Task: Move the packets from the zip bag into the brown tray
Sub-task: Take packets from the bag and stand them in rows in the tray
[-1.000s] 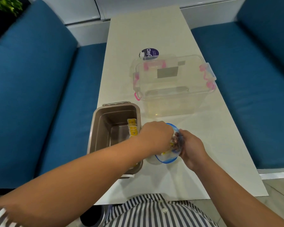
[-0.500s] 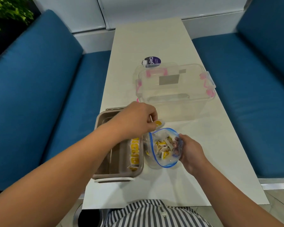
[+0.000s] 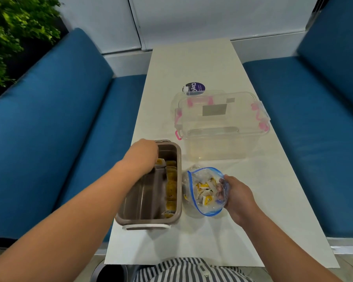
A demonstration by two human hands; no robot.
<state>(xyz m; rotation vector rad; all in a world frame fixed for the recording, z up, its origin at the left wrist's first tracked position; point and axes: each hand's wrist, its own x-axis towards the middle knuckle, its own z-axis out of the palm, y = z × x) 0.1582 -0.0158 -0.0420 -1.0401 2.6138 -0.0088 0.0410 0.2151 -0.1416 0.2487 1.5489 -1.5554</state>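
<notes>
The brown tray (image 3: 178, 180) stands at the table's near left edge, with a row of yellow packets (image 3: 171, 187) along its right wall. My left hand (image 3: 144, 154) reaches into the tray's far end and pinches one yellow-and-white packet (image 3: 160, 162) just above the bottom. To the right of the tray lies the clear zip bag (image 3: 206, 190) with a blue rim, its mouth held open by my right hand (image 3: 235, 197), whose fingers grip the bag's right edge. Several yellow and white packets (image 3: 204, 192) lie inside the bag.
A clear plastic storage box (image 3: 222, 127) with pink latches stands behind the bag on the white table (image 3: 192, 64). A purple round label (image 3: 195, 88) lies behind the box. Blue sofa cushions flank the table on both sides.
My left hand came out of the zip bag with a packet and moved left into the far end of the brown tray. My right hand kept holding the bag open.
</notes>
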